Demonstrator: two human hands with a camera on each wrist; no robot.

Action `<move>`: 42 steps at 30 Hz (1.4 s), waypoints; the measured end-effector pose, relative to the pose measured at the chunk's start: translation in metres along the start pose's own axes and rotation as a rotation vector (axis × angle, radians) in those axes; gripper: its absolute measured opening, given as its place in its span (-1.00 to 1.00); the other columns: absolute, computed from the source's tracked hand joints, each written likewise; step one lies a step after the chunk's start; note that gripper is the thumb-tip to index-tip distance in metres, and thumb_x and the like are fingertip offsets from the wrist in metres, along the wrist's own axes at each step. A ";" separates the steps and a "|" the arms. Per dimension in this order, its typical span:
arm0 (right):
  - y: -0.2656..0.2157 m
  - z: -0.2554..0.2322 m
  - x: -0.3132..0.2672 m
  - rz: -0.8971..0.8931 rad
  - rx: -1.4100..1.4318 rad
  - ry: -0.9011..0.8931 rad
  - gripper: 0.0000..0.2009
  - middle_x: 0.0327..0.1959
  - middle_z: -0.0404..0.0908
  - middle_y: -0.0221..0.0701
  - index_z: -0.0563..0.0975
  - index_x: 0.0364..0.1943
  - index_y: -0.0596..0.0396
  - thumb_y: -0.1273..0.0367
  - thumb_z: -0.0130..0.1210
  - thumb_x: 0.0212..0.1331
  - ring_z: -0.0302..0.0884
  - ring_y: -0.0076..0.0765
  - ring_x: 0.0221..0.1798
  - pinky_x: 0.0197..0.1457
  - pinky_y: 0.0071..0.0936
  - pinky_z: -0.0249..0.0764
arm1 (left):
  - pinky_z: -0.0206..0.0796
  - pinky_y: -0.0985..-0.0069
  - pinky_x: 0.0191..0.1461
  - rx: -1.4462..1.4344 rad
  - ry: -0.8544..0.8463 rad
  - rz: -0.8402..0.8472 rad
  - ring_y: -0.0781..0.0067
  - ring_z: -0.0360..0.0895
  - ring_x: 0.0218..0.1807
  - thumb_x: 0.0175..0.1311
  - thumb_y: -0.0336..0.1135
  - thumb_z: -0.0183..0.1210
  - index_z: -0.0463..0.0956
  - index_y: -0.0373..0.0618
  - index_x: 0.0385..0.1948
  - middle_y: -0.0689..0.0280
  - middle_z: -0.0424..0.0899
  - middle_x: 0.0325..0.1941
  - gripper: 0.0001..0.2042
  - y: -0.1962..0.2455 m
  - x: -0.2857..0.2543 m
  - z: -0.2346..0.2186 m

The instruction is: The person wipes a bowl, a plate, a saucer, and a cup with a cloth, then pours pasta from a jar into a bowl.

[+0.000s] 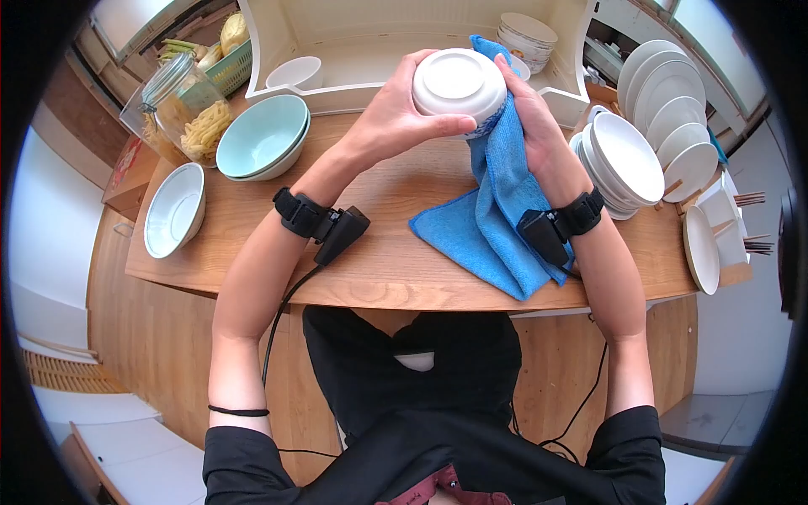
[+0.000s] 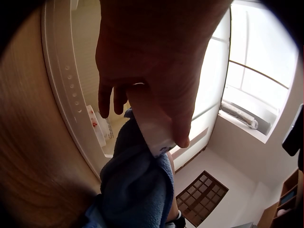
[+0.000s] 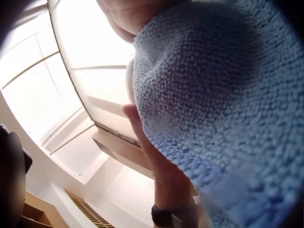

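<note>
A white bowl (image 1: 459, 84) is held bottom up above the table between both hands. The left hand (image 1: 402, 114) grips it from the left, thumb across its near side; in the left wrist view the same hand (image 2: 149, 61) has its thumb and fingers around the bowl (image 2: 151, 118). The right hand (image 1: 536, 122) holds a blue cloth (image 1: 502, 156) against the bowl's right side, and the cloth hangs down onto the table. In the right wrist view the cloth (image 3: 204, 95) covers most of the bowl and hides much of the right hand.
Light blue bowls (image 1: 263, 139), a white bowl (image 1: 175, 210) and a pasta jar (image 1: 202, 126) stand left. Behind is a cream rack (image 1: 362, 88) with bowls. On the right are stacked bowls (image 1: 627, 158), upright plates (image 1: 669, 93) and a leaning dish (image 1: 700, 250). The table's front edge (image 1: 404, 303) is near the body.
</note>
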State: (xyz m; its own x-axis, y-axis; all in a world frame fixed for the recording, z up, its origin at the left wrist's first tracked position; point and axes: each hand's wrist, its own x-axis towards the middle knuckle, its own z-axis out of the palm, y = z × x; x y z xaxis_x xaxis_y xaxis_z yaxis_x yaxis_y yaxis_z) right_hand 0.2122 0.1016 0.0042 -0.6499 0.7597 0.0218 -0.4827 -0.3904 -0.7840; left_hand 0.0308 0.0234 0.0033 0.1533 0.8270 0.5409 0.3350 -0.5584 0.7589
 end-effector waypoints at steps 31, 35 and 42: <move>-0.003 0.014 -0.012 -0.109 -0.056 -0.071 -0.63 -0.18 0.66 -0.34 0.49 -0.02 0.10 0.08 -0.05 0.38 0.64 -0.41 -0.20 -0.06 -0.38 0.61 | 0.44 0.39 0.14 -0.036 -0.006 -0.297 0.12 0.42 0.23 -0.05 0.29 0.35 0.03 -0.42 0.28 -0.11 0.38 0.17 0.06 -0.004 0.000 -0.003; -0.003 0.023 -0.018 -0.127 -0.183 -0.061 -0.58 -0.16 0.64 -0.35 0.48 0.00 0.10 0.04 -0.01 0.35 0.62 -0.43 -0.18 -0.09 -0.42 0.61 | 0.50 0.39 0.05 -0.074 0.016 -0.313 0.16 0.45 0.20 -0.02 0.33 0.29 0.06 -0.41 0.26 -0.10 0.39 0.14 0.04 -0.002 -0.002 -0.002; 0.004 0.021 -0.018 -0.168 -0.272 -0.155 -0.56 -0.12 0.59 -0.40 0.47 0.05 0.10 0.04 0.06 0.32 0.57 -0.49 -0.15 -0.09 -0.48 0.58 | 0.50 0.41 0.08 -0.144 -0.075 -0.373 0.24 0.54 0.09 0.20 0.47 -0.11 0.06 -0.31 0.27 -0.03 0.40 0.15 -0.07 0.001 -0.003 -0.002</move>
State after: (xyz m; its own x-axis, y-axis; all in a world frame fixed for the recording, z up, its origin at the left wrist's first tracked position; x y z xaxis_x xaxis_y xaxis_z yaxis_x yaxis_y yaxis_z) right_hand 0.2094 0.0748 0.0136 -0.6659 0.7057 0.2420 -0.4298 -0.0978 -0.8976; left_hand 0.0283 0.0202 0.0030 0.1146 0.9741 0.1949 0.2476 -0.2180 0.9440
